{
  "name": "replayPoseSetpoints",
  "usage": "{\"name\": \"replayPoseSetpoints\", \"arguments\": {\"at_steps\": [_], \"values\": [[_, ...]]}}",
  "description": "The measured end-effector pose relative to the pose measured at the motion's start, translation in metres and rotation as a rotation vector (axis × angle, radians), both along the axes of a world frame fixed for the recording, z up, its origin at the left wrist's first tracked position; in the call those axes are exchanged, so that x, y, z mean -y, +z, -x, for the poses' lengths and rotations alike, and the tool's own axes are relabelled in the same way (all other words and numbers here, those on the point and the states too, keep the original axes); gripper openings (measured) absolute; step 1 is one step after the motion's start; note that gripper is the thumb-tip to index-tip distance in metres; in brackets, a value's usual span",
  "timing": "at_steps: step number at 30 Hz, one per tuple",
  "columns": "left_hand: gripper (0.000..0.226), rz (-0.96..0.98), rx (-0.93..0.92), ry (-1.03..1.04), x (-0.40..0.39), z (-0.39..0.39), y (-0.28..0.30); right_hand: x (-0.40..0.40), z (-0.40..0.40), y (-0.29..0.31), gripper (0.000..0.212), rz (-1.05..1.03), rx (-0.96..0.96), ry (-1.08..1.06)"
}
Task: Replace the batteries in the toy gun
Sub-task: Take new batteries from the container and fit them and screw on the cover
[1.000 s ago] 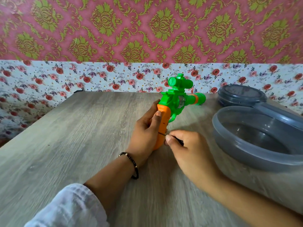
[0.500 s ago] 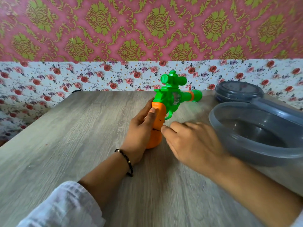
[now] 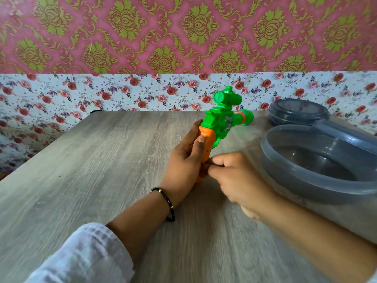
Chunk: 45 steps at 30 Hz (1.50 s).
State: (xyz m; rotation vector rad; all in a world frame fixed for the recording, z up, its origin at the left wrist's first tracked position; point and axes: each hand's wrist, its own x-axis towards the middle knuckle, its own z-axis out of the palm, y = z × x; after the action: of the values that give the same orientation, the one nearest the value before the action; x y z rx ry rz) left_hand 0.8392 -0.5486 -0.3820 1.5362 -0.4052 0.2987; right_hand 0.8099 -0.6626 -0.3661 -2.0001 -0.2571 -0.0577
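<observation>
My left hand [image 3: 186, 160] is wrapped around the orange grip [image 3: 207, 142] of the toy gun [image 3: 221, 121], thumb laid up the near face of the grip, fingers curled round its far side out of sight. My right hand [image 3: 234, 176] sits just right of it, fingers bunched and curled inward, with the fingertips [image 3: 210, 167] pressed at the lower part of the grip; whether they pinch a cover, a catch or some small tool I cannot tell, as the hand is blurred and hides the contact. The gun stands butt-down on the wooden table [image 3: 102, 170], roughly at mid-table and directly ahead of both hands. Its grip runs near-to-far and upward, leaning slightly away from me, while the green barrel with the orange band [image 3: 242, 117] points to the far right. The scope [image 3: 225, 97] sits on top. Judgement: the battery compartment is likely in the grip, so the governing relation is that the grip's long axis lies between my two hands, left hand bracing, right hand nearer the butt end and best placed to work there. The compartment appears not yet open; no batteries are visible. Further right, well apart from the gun, stands a grey translucent container [image 3: 318, 193], with a grey lid [image 3: 297, 111] beyond it by the flowered wall. A beaded bracelet [image 3: 167, 203] circles my left wrist.
</observation>
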Motion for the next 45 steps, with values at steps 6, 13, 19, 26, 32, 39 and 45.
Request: {"name": "replayPoseSetpoints", "arguments": {"at_steps": [6,13,19,26,32,39,45], "values": [[0.035,0.028,-0.033,0.018,-0.003,-0.003,0.003,0.000,-0.001,0.004,0.011,-0.207,-0.221,0.029],[0.036,0.106,-0.140,-0.051,-0.004,0.000,0.004,0.012,0.003,0.005,0.008,0.870,0.823,-0.044],[0.031,0.100,-0.157,-0.135,-0.001,0.003,0.006,0.018,0.001,0.008,0.013,1.049,1.129,0.032],[0.029,0.085,-0.150,-0.158,0.003,0.005,0.006,0.013,0.003,0.005,0.019,1.060,1.239,-0.008],[0.031,0.043,-0.125,-0.142,0.005,0.005,0.006,0.016,0.001,0.002,0.017,0.992,1.072,0.015],[0.043,-0.028,-0.053,-0.052,0.005,0.003,0.003,0.009,0.000,-0.003,0.008,0.664,0.853,-0.032],[0.036,-0.044,-0.054,-0.039,0.005,0.001,0.000,0.004,0.001,-0.008,0.005,0.553,0.689,-0.057]]}}
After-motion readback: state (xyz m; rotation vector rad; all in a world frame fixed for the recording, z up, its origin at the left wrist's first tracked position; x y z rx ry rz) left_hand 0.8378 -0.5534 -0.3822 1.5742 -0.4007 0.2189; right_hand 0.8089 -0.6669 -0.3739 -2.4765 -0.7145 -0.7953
